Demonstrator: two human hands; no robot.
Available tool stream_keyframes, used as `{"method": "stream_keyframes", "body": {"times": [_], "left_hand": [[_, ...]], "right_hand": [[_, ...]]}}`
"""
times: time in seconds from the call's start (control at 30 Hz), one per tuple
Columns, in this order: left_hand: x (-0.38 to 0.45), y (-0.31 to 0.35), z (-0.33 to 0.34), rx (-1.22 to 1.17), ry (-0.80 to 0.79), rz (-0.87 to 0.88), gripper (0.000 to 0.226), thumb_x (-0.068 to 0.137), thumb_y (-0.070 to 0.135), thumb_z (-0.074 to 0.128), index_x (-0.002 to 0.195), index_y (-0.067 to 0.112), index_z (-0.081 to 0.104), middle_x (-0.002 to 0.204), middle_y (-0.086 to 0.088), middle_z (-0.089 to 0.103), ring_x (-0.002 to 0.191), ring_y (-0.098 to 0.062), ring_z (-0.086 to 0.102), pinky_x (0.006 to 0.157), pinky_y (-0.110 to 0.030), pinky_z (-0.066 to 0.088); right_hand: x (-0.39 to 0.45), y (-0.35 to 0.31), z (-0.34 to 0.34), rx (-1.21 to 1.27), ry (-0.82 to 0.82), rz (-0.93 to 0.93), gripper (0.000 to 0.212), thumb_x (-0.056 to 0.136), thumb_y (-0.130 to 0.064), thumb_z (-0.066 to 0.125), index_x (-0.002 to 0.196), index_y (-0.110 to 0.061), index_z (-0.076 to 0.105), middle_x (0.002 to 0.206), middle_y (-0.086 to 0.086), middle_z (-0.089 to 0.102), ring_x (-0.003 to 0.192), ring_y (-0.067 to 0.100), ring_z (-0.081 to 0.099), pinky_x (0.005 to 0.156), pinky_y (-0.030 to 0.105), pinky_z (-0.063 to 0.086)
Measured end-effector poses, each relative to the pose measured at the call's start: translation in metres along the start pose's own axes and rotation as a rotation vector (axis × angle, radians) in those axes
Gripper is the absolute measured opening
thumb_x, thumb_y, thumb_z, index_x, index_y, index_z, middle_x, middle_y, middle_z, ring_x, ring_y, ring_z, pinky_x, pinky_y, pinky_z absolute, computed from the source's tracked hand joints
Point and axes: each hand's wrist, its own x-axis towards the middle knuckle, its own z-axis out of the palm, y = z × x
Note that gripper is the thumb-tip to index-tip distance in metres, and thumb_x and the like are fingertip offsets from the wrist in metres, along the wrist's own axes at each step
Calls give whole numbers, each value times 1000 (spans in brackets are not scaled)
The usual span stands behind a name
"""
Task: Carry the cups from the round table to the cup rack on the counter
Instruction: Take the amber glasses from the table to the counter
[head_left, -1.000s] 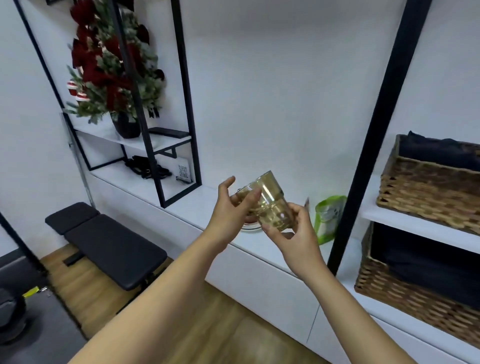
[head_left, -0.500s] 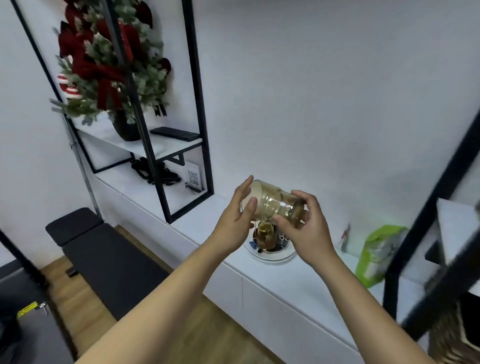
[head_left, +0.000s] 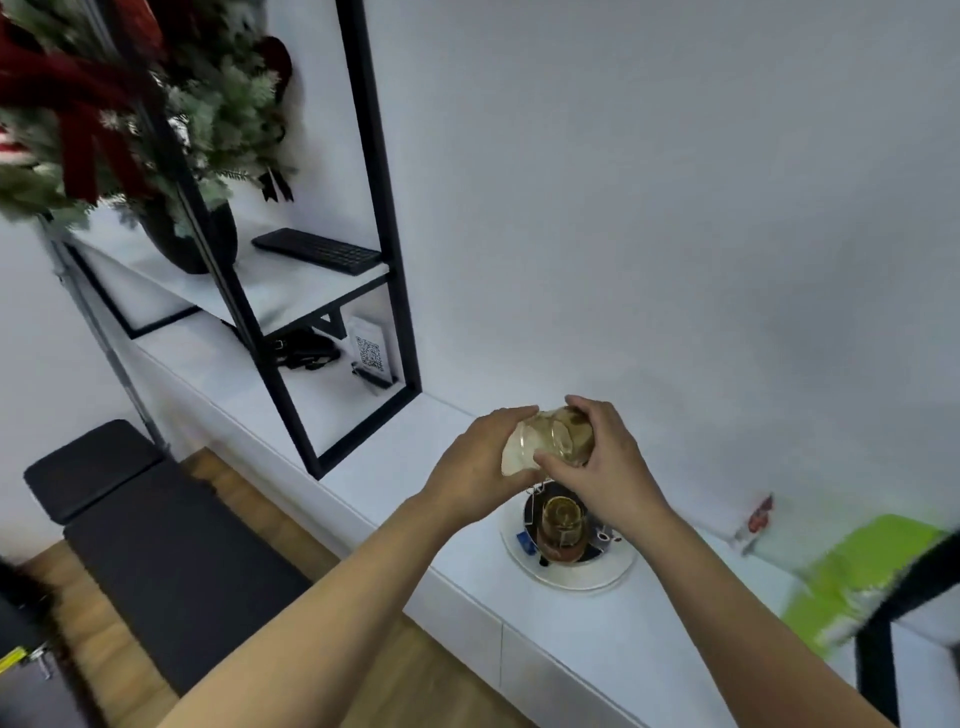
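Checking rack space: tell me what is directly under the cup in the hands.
Below the held cup stands the cup rack on the counter, with one amber cup already on it. The right hand covers the rack's far side.

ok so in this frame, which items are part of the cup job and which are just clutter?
Part of the job:
- amber glass cup, tipped on its side, held by left hand and right hand
- cup rack on the counter, one cup already on it

Lying about:
- keyboard
- QR code sign
- plant in dark pot
- green packet
- black bench
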Motion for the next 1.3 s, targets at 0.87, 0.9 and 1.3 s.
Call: {"method": "stream_keyframes", "body": {"times": [0.87,0.9,1.3], "left_hand": [[113,-177,103,-231,-583,-56,70,85,49,79,144,36,44,137,6,57,121,-13,59,104,-32,48],[114,-179,105,-226,-593,-65,69,85,48,79,144,36,44,137,6,58,120,-13,60,103,-30,49],[108,-204,134,-111,-704,-100,63,93,35,75,148,26,46,140,2,60,123,-17,60,104,-32,48]], "right_hand": [[67,117,125,-319,-102,478,77,83,-43,75,148,-27,38,137,-3,46,128,16,45,97,24,37],[69,119,128,-320,-115,493,78,83,-43,75,150,-26,37,140,-1,45,130,18,44,101,26,37],[68,146,150,-666,-276,526,83,84,-55,68,152,-22,34,145,1,48,130,25,40,109,38,29]]}}
